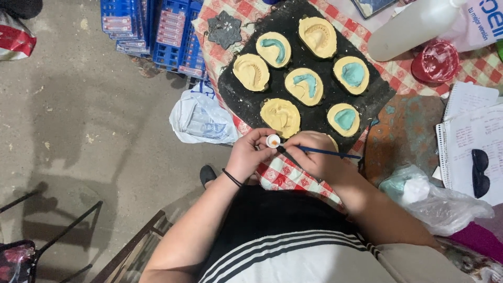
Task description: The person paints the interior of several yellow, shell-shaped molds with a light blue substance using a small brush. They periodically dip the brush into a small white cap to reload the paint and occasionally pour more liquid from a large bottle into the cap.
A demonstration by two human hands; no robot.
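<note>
Left hand [250, 154] pinches a small white paint pot with orange contents [273, 140] over the table edge, right hand [313, 154] grips a thin blue-handled brush [327, 152] dipping; pot should stay level near the yellow plaster moulds [281, 116].

A stained grey concrete floor [78, 105] is seen from nine to eleven o'clock. Blue crates [157, 31] are stacked at twelve. A checkered tablecloth [471, 68] is spread at two o'clock.
</note>
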